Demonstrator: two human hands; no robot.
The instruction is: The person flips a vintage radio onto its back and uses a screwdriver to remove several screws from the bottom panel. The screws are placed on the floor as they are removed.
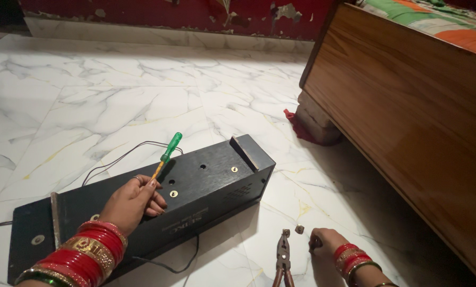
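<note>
- The left hand (134,202) is clenched around a screwdriver (167,154) with a green handle and orange shaft, pinching the shaft low down; the handle points up toward 1 o'clock from the fingers.
- The left wrist carries a stack of red and gold bangles (84,255).
- This hand rests on the top face of a long black box (206,183), which lies flat on the marble floor (89,101) and runs from 8 o'clock to 2 o'clock across the view.
- A brass-coloured screw (173,193) sits in the box's top just beside the left fingers, at their 3 o'clock; another screw (234,169) sits further along toward the box's far end.
- A thin black cable (121,157) loops on the floor behind the box, at 11 o'clock from the left hand.
- The right hand (325,242) lies on the floor at 5 o'clock of the box, its fingers curled down; whether its grip closes on anything I cannot tell.
- A small nut-like piece (299,229) lies just beside the right hand at its 10 o'clock.
- A pair of pliers (283,260) lies on the floor at 9 o'clock of the right hand, near it but apart.
- A wooden bed frame (408,122) fills the 3 o'clock side, propped on a stone block (315,119).
</note>
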